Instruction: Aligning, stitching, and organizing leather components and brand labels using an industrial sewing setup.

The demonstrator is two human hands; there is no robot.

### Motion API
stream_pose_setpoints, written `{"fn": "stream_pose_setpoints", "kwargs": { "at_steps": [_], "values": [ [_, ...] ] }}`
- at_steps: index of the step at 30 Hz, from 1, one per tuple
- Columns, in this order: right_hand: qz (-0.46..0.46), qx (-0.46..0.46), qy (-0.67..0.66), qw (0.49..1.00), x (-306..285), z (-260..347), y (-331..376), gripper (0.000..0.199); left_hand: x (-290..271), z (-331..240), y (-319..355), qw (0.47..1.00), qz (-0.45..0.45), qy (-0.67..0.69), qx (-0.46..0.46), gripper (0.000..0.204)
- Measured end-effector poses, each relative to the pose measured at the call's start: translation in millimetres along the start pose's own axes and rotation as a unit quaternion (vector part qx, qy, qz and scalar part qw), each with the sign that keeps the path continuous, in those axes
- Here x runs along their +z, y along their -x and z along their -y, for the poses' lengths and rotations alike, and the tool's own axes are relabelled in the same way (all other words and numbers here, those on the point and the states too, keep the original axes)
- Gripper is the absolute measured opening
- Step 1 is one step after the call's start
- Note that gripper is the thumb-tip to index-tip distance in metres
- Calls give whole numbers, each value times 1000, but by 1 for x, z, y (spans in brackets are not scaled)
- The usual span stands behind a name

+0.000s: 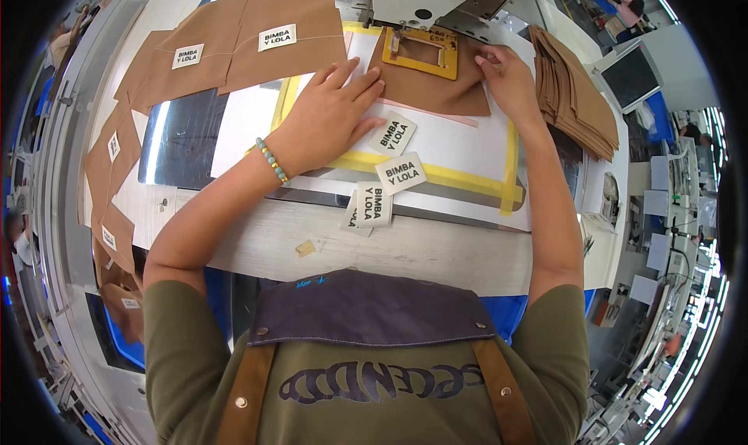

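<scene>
Under the sewing machine head (425,5) lies a brown panel (436,89) of cloth or thin leather. A yellow frame-shaped clamp (446,71) with a rectangular opening rests on it. My left hand (331,114) is laid flat with fingers stretched, its fingertips at the panel's left edge. On the opposite side, my right hand (508,83) pinches the panel's right edge between thumb and fingers. Several white label patches with black print lie near me, among them a top patch (393,133) close to my left thumb and a middle patch (402,172).
A chain of brown panels (288,59) bearing white patches runs leftward and hangs over the table's left edge. To the right stands a stack of brown panels (573,94). Yellow tape (467,186) borders the white work sheet. A screen (631,75) is beyond the stack.
</scene>
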State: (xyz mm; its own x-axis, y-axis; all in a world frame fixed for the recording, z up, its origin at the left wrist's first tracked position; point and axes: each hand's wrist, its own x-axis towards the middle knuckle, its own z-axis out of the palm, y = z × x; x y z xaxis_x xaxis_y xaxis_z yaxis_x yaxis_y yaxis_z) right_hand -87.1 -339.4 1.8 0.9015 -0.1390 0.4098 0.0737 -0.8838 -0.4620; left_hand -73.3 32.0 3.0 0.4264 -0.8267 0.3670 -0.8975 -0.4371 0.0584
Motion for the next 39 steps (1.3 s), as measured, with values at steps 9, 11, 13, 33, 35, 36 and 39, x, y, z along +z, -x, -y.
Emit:
{"fn": "stream_pose_setpoints", "kwargs": {
  "at_steps": [9,11,13,33,35,36,39],
  "values": [
    [57,120,-28,991,-14,17,12,38,-23,5,1,972,-15,192,-134,37],
    [122,136,-175,967,-10,18,14,34,-21,2,-2,946,-41,282,-155,36],
    [115,148,-186,964,-13,21,13,30,-13,2,-3,966,-71,224,-111,37],
    [-3,137,-252,958,-46,-12,18,24,17,-61,-62,991,9,-82,105,20],
    [-13,143,-251,957,-51,-28,14,23,24,-66,-69,985,0,-128,114,19],
    [-22,150,-253,956,-52,-28,13,21,26,-69,-70,985,1,-128,114,19],
    [28,189,-156,969,-51,-27,16,20,29,-73,-70,985,17,-124,116,14]
  ]
}}
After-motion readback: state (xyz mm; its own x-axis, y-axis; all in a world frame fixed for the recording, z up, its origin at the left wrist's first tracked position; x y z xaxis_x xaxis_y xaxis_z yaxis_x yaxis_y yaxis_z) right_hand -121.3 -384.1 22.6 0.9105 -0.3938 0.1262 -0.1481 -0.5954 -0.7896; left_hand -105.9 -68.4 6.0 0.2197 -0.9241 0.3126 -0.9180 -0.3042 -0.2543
